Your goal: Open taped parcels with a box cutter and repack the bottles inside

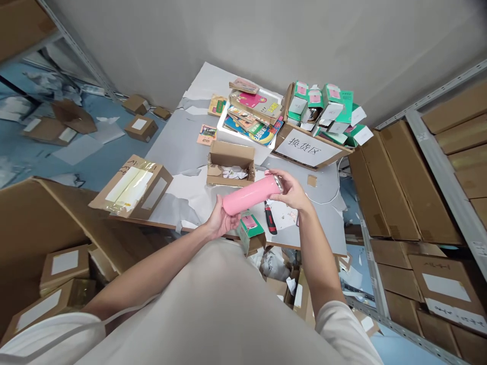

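Holding one pink bottle (249, 195) in two hands, we have it tilted above the near part of one grey surface (325, 225). Our left hand (222, 221) is closed around the lower end, and our right hand (289, 191) grips the other end, where one silver rim shows; so the hands are apart, with the bottle between them. Under the bottle, at the near edge, we see one green box (252, 227) with one pink picture; whether the left fingers touch it, we cannot tell. To its right lies one red and black cutter (270, 219), partly on one white sheet (284, 215). Behind the bottle there is one small open carton (231, 175) with crumpled paper inside, and at the left one taped carton (133, 186), closed. Farther back we find one white bin (243, 142) heaped with books, which overlap too much for our counting, and two booklets (207, 134) at its left side. Beside it, one large carton (281, 139) with one handwritten sign (307, 148) is crowded with several green packages (344, 107); their exact number we cannot tell.
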`<state>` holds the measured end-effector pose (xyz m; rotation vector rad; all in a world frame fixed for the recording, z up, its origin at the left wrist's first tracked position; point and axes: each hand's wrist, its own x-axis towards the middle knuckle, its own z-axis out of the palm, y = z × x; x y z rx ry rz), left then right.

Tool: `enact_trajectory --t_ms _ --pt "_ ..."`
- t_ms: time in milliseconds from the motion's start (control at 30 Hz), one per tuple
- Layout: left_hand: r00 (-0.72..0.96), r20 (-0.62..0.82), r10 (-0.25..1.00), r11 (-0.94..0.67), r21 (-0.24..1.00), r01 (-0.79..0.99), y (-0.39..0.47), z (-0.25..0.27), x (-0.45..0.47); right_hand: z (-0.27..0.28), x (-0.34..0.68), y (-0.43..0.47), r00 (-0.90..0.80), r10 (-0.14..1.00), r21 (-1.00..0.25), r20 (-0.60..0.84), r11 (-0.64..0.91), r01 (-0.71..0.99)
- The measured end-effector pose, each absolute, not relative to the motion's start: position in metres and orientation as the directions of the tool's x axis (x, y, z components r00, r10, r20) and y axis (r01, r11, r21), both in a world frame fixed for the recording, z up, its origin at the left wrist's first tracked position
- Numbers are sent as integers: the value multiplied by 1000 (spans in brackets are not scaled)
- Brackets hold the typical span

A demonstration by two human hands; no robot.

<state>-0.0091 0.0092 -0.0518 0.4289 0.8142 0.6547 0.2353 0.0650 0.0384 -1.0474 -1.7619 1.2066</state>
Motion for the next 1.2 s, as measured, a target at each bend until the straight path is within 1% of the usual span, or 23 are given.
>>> enact_trajectory --t_ms 33,67,100,133,167,200,233,300,400,500,567,667,767,833,900,967,1033,1100,1200 --pt "471 -460 753 631 710 -314 6 -56 -7 38 239 62 -333 933 -955 135 212 207" --pt "441 -375 816 503 835 -222 1 -61 -5 38 243 58 -271 952 -957 142 202 208" --pt "436 -282 855 355 930 -94 -5 -65 -1 38 247 54 -210 967 -958 146 191 213" --pt "459 -202 865 204 978 48 -11 -69 4 39 251 49 -158 976 -959 148 181 220" --pt "500 -149 853 68 982 177 -17 -74 10 39 254 45 -116 981 -957 152 176 230" --pt "544 -123 830 -39 960 277 -22 -79 17 39 257 41 -85 984 -954 159 175 243" --pt "583 -119 804 -113 931 347 -26 -84 24 39 260 38 -61 984 -950 168 178 257" --pt "625 -125 771 -186 894 408 -29 -95 36 37 264 29 -38 983 -941 181 184 283" --pt "617 -86 782 -196 906 375 -23 -107 47 31 270 12 -48 982 -935 184 190 300" --pt "525 -41 850 -136 946 293 -8 -110 47 20 277 -10 -52 982 -925 180 187 331" --pt "480 -41 876 -90 965 247 6 -107 43 12 281 -23 -41 984 -910 171 174 377" --pt "449 -75 891 -68 953 294 27 -102 35 2 289 -33 -51 986 -867 160 165 471" --pt "401 -109 910 -44 934 354 41 -100 29 3 291 -32 -94 981 -788 170 193 584" --pt "417 -113 902 -45 935 352 47 -100 27 13 286 -28 -173 970 -719 169 241 651" --pt "424 -87 902 -86 924 372 49 -100 27 25 274 -21 -295 946 -657 133 307 689" --pt "385 -48 922 -129 898 421 51 -101 26 35 258 -12 -412 908 -611 77 370 700" --pt "335 -31 942 -129 886 446 52 -102 28 36 242 0 -499 866 -585 28 420 694" --pt "280 -42 959 -78 913 401 53 -104 31 23 228 15 -563 826 -569 -9 459 683" --pt "140 -134 981 96 964 248 54 -109 37 -12 213 37 -618 780 -505 -97 496 706"
